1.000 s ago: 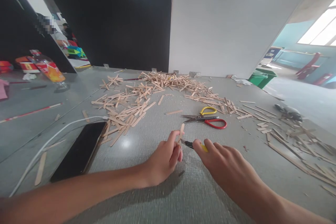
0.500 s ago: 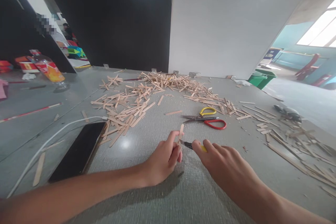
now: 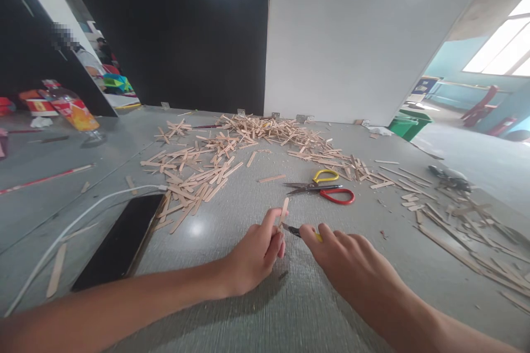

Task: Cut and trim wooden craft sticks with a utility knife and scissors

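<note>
At the near middle of the counter (image 3: 290,309), my left fingers (image 3: 270,223) pinch a wooden stick (image 3: 284,209) upright; my right fingers (image 3: 311,235) grip a yellow cutter (image 3: 295,230), tip at the stick's base. I judge I'm mid-trim, and the cut calls for a steady stick. Scissors (image 3: 327,190) lie beyond.

Bare forearms, bare left hand (image 3: 256,256) and right hand (image 3: 348,265)

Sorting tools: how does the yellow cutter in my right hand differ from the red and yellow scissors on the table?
The yellow-handled cutter is in your right hand, tip at the flat wooden stick in your left hand; the red-and-yellow-handled scissors lie on the grey table. The cutter is mostly hidden; the scissors show whole. Both have dark blades.
</note>
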`<state>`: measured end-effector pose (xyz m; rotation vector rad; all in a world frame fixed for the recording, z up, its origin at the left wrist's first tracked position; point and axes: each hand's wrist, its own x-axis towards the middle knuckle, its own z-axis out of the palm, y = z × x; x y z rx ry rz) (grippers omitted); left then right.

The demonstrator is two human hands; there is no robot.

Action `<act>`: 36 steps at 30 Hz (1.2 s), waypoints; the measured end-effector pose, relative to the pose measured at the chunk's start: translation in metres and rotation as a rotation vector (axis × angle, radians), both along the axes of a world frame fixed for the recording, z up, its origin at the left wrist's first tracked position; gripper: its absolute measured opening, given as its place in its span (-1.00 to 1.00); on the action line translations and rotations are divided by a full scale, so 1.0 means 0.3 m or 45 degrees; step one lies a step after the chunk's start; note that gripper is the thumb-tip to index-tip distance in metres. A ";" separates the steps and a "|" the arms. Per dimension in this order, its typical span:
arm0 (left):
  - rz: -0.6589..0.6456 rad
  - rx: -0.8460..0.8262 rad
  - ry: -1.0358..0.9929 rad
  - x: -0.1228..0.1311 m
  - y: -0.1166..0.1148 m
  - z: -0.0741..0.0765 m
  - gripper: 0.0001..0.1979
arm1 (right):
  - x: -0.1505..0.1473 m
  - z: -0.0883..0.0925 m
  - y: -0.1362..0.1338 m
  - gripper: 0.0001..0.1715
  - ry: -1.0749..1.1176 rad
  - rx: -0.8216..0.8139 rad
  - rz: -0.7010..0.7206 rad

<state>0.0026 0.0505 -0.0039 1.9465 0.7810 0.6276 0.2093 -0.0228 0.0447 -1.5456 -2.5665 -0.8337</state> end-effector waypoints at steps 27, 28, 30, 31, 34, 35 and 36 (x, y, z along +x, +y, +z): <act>-0.067 0.066 0.082 0.004 0.011 -0.012 -0.62 | 0.014 0.032 0.031 -0.58 -0.181 -0.147 0.047; -0.065 0.066 0.080 0.005 0.012 -0.014 -0.62 | 0.004 0.032 0.027 -0.62 -0.232 -0.097 0.020; -0.060 0.065 0.078 0.005 0.014 -0.018 -0.61 | -0.002 0.032 0.025 -0.64 -0.209 -0.119 0.028; -0.058 0.063 0.079 0.004 0.014 -0.019 -0.61 | 0.002 0.032 0.029 -0.62 -0.123 -0.195 0.050; -0.059 0.058 0.084 -0.001 0.013 -0.021 -0.61 | 0.032 0.035 0.051 -0.73 0.318 -0.538 0.054; -0.061 0.059 0.085 -0.002 0.012 -0.020 -0.62 | 0.041 0.037 0.059 -0.81 0.460 -0.639 0.034; -0.063 0.062 0.085 -0.004 0.011 -0.020 -0.62 | 0.047 0.040 0.065 -0.84 0.566 -0.710 0.014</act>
